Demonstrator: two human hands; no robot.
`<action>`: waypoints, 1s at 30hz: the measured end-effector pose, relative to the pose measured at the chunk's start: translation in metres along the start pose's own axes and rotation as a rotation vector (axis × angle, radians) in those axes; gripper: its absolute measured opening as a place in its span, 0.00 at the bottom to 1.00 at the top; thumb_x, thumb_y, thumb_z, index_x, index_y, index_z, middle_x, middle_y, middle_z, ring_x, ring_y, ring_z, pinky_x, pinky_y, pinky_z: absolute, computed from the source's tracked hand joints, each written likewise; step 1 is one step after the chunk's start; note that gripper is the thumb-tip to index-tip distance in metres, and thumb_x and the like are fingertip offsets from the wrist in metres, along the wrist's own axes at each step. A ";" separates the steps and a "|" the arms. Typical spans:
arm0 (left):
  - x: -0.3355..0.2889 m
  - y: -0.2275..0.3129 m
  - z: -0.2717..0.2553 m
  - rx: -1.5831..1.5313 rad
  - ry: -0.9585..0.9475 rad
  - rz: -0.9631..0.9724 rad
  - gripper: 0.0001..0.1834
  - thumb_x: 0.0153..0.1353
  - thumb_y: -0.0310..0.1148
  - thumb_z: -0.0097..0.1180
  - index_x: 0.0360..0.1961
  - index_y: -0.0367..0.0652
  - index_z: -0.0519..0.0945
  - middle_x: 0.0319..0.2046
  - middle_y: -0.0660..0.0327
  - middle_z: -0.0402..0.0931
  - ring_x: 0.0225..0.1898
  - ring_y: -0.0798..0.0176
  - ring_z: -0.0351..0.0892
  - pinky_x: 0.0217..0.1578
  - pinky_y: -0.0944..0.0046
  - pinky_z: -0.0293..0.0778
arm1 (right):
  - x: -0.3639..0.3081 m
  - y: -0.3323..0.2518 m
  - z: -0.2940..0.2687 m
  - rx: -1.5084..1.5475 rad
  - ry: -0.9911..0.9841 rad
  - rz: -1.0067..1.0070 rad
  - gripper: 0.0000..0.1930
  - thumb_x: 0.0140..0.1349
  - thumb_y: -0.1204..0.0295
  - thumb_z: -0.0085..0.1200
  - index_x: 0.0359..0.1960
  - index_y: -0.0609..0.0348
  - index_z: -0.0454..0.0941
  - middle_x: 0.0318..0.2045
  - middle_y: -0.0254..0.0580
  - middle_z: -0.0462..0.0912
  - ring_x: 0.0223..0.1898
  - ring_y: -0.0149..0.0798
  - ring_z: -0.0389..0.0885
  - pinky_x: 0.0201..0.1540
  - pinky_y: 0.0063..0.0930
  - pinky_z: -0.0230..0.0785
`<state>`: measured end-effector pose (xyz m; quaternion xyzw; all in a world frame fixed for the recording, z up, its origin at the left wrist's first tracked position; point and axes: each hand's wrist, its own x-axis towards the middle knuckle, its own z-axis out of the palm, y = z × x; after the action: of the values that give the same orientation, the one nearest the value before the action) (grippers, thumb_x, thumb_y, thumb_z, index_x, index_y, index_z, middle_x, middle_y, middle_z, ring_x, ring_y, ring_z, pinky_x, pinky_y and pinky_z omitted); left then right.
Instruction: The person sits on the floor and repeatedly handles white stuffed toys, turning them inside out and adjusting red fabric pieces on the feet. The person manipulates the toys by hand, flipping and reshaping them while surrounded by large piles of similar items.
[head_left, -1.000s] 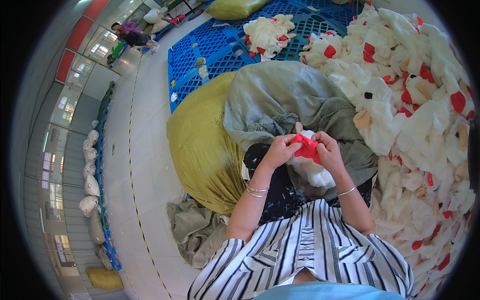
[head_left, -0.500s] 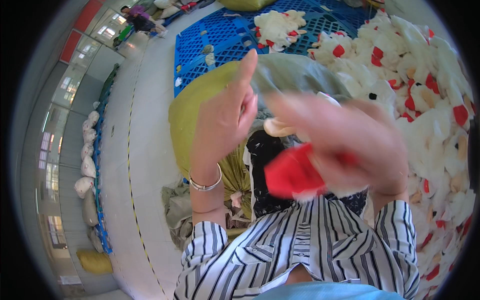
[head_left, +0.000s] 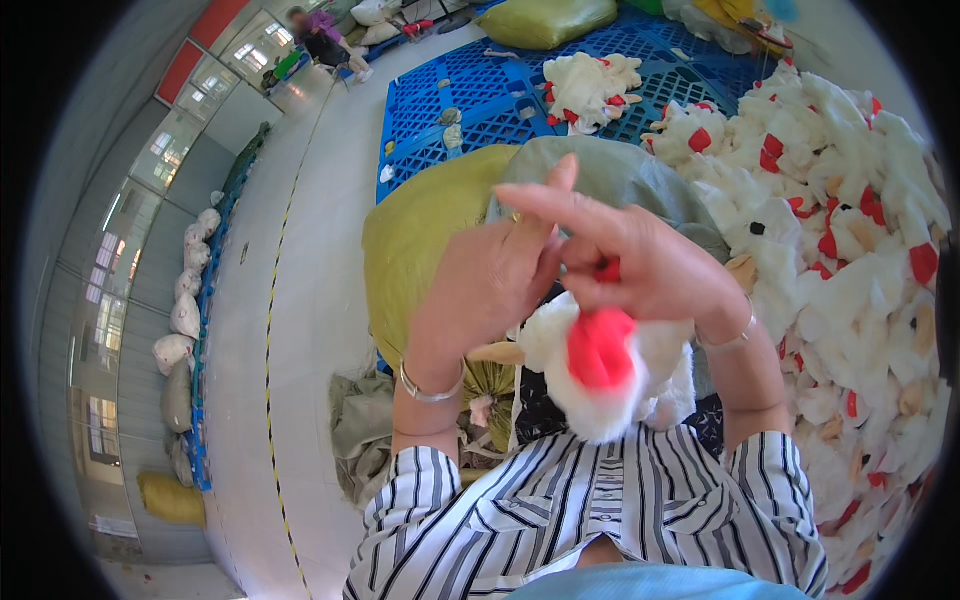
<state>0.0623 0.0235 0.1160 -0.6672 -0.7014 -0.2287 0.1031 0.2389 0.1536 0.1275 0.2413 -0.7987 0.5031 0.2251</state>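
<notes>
A white, furry plush toy skin (head_left: 655, 365) with red patches and a beige ear-like flap hangs in front of my striped shirt. My right hand (head_left: 650, 255) is closed on its upper edge, a bit of red showing between the fingers, the index finger stretched to the left. My left hand (head_left: 490, 275) meets the right one just above the plush, index finger pointing up and the other fingers curled. Whatever its thumb and fingers pinch is hidden. The two index fingers cross. The plush's lower red part is blurred by motion.
A heap of white and red plush skins (head_left: 850, 290) fills the right side. Yellow-green (head_left: 420, 240) and grey-green sacks (head_left: 600, 165) bulge beyond my hands. Blue pallets (head_left: 440, 100) lie farther off, bearing a small plush pile (head_left: 590, 85). A person (head_left: 325, 40) is at the far left.
My hands have come together and crossed at the index fingers. The right hand has moved up and left. The plush has turned and now hangs lower, below both hands.
</notes>
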 end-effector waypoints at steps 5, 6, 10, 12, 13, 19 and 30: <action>-0.016 0.017 0.005 -0.094 0.003 -0.044 0.40 0.59 0.27 0.55 0.72 0.55 0.55 0.36 0.52 0.78 0.29 0.47 0.79 0.29 0.53 0.73 | -0.006 0.012 -0.001 0.073 0.007 0.024 0.41 0.49 0.83 0.51 0.71 0.56 0.58 0.12 0.29 0.64 0.14 0.27 0.62 0.22 0.23 0.58; -0.015 0.018 0.006 -0.123 0.010 -0.057 0.40 0.60 0.27 0.55 0.72 0.54 0.54 0.31 0.52 0.79 0.27 0.47 0.78 0.28 0.52 0.72 | -0.001 0.021 -0.001 0.041 0.024 0.143 0.41 0.49 0.83 0.51 0.70 0.58 0.58 0.12 0.29 0.65 0.14 0.26 0.64 0.22 0.21 0.59; -0.009 -0.004 0.023 -0.157 0.039 -0.132 0.40 0.60 0.28 0.56 0.72 0.52 0.55 0.28 0.54 0.78 0.28 0.48 0.78 0.27 0.53 0.72 | -0.007 0.018 0.003 0.091 -0.018 0.035 0.41 0.49 0.84 0.50 0.70 0.57 0.58 0.12 0.29 0.64 0.14 0.26 0.62 0.20 0.21 0.57; -0.008 0.007 0.012 -0.106 -0.058 0.013 0.39 0.60 0.29 0.55 0.72 0.52 0.55 0.32 0.52 0.80 0.31 0.48 0.80 0.29 0.53 0.73 | -0.003 0.029 0.001 0.015 0.021 0.187 0.40 0.49 0.84 0.50 0.70 0.57 0.59 0.11 0.29 0.64 0.14 0.26 0.62 0.21 0.21 0.57; -0.005 0.009 0.011 -0.126 -0.085 0.031 0.38 0.61 0.30 0.54 0.72 0.52 0.55 0.33 0.52 0.81 0.32 0.48 0.80 0.29 0.53 0.73 | -0.004 0.033 0.000 0.005 0.038 0.233 0.40 0.49 0.84 0.50 0.70 0.56 0.59 0.11 0.30 0.64 0.14 0.26 0.61 0.20 0.22 0.57; -0.016 0.006 0.015 -0.119 -0.067 -0.134 0.38 0.62 0.31 0.54 0.72 0.53 0.55 0.29 0.53 0.79 0.29 0.47 0.79 0.27 0.53 0.73 | -0.001 0.044 0.007 0.063 0.042 0.285 0.39 0.49 0.83 0.48 0.69 0.62 0.59 0.11 0.29 0.66 0.15 0.24 0.63 0.21 0.19 0.58; -0.030 0.007 0.008 -0.160 0.009 -0.089 0.41 0.59 0.28 0.54 0.73 0.55 0.54 0.26 0.55 0.77 0.25 0.48 0.78 0.25 0.55 0.70 | 0.006 0.046 0.022 0.089 0.022 0.190 0.38 0.50 0.86 0.48 0.69 0.63 0.60 0.12 0.29 0.63 0.14 0.25 0.58 0.22 0.23 0.55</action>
<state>0.0731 0.0005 0.0965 -0.6403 -0.7095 -0.2913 0.0423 0.2034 0.1502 0.0900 0.1687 -0.7924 0.5596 0.1743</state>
